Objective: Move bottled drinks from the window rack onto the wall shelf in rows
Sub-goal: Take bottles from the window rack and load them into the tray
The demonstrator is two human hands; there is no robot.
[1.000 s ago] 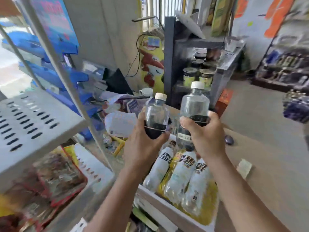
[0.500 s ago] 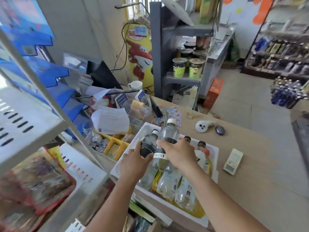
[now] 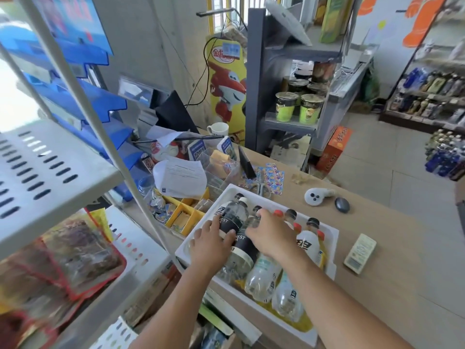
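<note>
A white foam tray (image 3: 329, 229) lies on the wooden counter and holds several bottled drinks lying flat. My left hand (image 3: 210, 241) grips a clear bottle with a black label and white cap (image 3: 232, 214) at the tray's left side. My right hand (image 3: 270, 231) grips a second black-labelled clear bottle (image 3: 242, 250) beside it; its cap is hidden under my fingers. Both bottles lie low in the tray, tilted away from me. White-labelled bottles (image 3: 308, 243) with dark and red caps fill the tray's right side.
A grey perforated metal rack (image 3: 37, 170) with snack packets stands at the left. On the counter lie a white controller (image 3: 314, 196), a dark oval object (image 3: 342, 204), a small box (image 3: 359, 249), papers and a yellow organiser (image 3: 181, 217). Store shelves stand beyond.
Both hands have lowered the two black-labelled bottles from chest height down into the foam tray. The view has tilted down and pulled back, showing more of the counter.
</note>
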